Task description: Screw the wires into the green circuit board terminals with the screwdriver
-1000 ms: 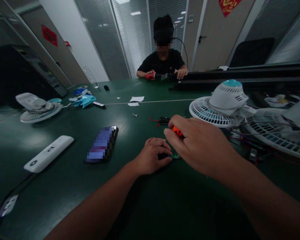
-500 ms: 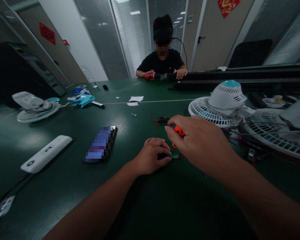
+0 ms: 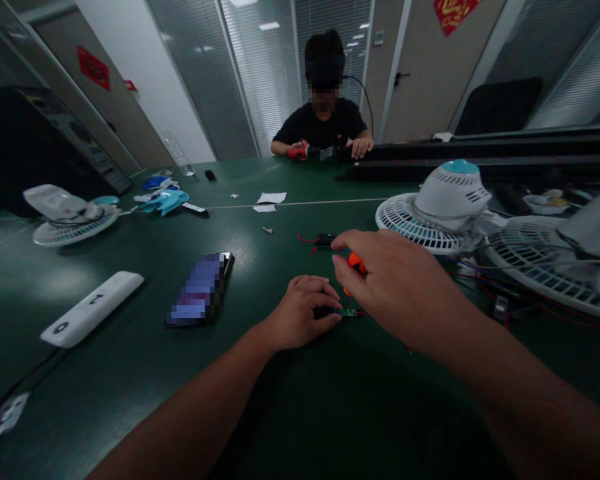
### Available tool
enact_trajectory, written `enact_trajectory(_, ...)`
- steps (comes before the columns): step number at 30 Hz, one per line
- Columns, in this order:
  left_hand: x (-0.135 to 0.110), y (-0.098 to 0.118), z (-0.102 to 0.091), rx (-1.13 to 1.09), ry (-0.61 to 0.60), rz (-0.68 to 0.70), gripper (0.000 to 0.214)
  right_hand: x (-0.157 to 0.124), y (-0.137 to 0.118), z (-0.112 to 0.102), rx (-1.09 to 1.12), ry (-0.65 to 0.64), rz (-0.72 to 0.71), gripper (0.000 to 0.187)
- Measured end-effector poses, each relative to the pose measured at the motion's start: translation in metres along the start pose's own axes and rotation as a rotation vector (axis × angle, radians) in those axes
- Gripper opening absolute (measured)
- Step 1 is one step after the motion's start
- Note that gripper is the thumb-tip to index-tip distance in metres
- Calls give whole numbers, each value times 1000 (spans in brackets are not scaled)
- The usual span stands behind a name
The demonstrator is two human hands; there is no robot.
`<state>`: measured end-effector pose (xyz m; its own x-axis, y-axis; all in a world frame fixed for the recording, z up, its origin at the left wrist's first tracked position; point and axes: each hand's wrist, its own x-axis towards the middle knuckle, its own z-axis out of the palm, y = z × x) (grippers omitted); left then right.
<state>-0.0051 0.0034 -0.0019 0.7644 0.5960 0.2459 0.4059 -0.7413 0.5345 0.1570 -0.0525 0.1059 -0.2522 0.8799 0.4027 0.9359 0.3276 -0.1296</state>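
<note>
On the green tabletop, a small green circuit board [image 3: 349, 312] lies with a red wire running off its right end. My left hand [image 3: 307, 312] rests on the table with thumb and fingers closed on the board's left end, where a bit of blue shows. Just above and to the right, my right hand [image 3: 393, 277] is curled around an orange-handled screwdriver [image 3: 357, 263]. Its thin tip points down at the board; whether they touch I cannot tell. Much of the handle is hidden by the fingers. Behind it lies a black part with red wires [image 3: 324, 241].
White fan heads [image 3: 450, 200] and loose wires lie on the right. A phone [image 3: 200, 290] and a white power strip-like device [image 3: 93, 308] are at left, with another fan [image 3: 75, 217] behind. Across the table a person [image 3: 325, 120] holds a red-handled tool [image 3: 300, 152].
My right hand has tilted very slightly, and the orange handle shows a little differently above the board. My left hand stays in place.
</note>
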Motion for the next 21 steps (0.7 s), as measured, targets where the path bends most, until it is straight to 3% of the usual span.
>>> enact_trajectory(21, 0, 0, 1, 4, 8, 3, 18, -2, 1, -1, 23, 15, -73, 29)
